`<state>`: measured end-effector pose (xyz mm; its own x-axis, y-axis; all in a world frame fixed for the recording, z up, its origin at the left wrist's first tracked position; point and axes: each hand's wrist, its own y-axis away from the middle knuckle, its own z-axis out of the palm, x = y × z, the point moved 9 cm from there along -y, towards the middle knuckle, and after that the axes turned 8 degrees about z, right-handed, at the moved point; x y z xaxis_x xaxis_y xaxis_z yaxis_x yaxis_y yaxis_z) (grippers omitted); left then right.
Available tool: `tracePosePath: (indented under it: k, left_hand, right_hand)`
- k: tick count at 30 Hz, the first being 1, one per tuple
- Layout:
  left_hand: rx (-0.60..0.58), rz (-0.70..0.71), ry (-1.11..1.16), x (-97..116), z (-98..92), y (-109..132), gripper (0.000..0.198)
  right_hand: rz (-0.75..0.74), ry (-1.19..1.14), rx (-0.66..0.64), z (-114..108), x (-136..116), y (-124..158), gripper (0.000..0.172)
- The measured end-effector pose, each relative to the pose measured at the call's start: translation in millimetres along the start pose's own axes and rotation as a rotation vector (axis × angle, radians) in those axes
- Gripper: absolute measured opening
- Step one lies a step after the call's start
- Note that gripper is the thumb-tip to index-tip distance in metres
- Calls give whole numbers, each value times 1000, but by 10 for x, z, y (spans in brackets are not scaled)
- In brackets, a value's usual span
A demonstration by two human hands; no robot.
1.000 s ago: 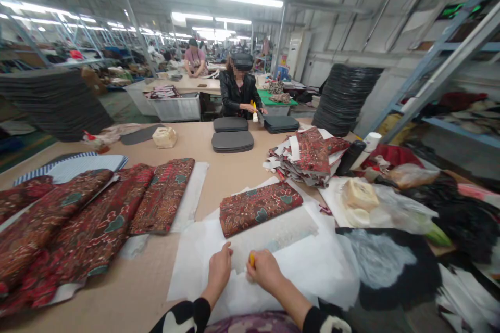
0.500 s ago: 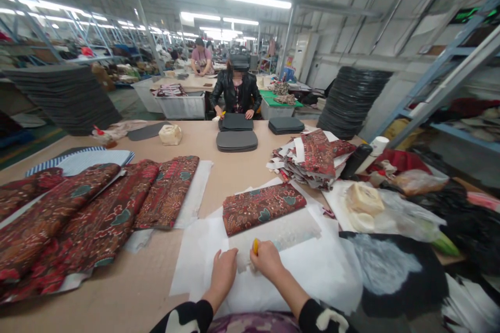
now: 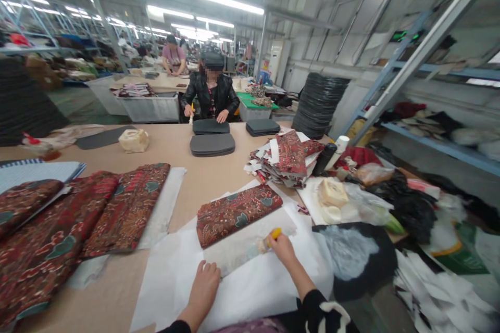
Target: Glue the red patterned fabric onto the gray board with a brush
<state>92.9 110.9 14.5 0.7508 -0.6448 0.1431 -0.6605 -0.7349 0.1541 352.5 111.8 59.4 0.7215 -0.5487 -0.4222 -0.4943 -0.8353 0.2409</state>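
Brush [image 3: 270, 238] sits pinched in my right hand [image 3: 284, 251], its tip on the pale sheet [image 3: 250, 242] just below the folded red cloth [image 3: 237, 213]. My left hand [image 3: 203, 286] lies flat and open, pressing down the white paper [image 3: 250, 291] on the surface [image 3: 187, 166].

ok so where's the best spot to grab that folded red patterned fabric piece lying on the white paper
Probably by the right short end of the folded fabric piece, coming from the right. It lies flat, long and slanted; that end is clear, while the near long edge borders the strip under the right hand.
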Motion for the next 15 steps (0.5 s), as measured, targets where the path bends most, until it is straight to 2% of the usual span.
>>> tracePosePath:
  k: [2, 3, 5, 7, 10, 13, 15]
  left_hand:
    - [-18, 1, 10, -5, -29, -28, 36]
    - [-32, -9, 22, -16, -52, -41, 36]
    - [-67, -39, 57, -47, -116, -73, 34]
    - [-105, -70, 95, -87, -191, -119, 33]
    - [-150, -127, 137, -197, -279, -214, 32]
    - [-189, -195, 179, -360, -275, -302, 31]
    - [-227, -224, 224, -450, -217, -340, 29]
  right_hand:
    - [160, 59, 181, -381, 437, -137, 31]
    - [189, 62, 247, -511, 554, -159, 31]
    - [184, -55, 263, -559, 605, -153, 30]
    - [191, -334, 118, -320, 501, -98, 31]
    - [211, -705, -188, 257, 123, 102, 25]
    - [221, -915, -513, 774, -282, 381, 10]
    - [246, -1009, -683, 989, -461, 541, 18]
